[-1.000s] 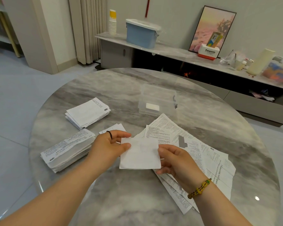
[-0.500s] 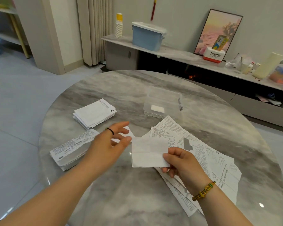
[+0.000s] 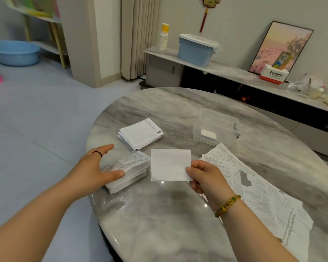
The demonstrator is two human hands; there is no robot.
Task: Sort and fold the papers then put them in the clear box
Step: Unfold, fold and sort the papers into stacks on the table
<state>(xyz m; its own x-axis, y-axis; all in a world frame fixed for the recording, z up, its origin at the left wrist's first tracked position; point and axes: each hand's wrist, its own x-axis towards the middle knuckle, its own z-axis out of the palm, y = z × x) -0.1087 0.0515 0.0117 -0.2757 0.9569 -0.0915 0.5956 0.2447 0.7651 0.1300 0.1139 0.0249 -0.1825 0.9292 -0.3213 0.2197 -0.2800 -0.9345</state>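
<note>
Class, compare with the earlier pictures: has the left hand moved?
Yes. The left hand let go of the folded paper and swung left onto the near stack; the right hand holds the paper alone.

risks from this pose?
1. Right hand pinches the folded slip by one corner only; it could slip or unfold.
2. Left hand rests on the near stack, which sits at the table edge; a nudge could push sheets off.

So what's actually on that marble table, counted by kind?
Stacks of folded papers: 2
Spread of unfolded printed sheets: 1
Clear box: 1
Folded paper held in right hand: 1
Total: 5
</note>
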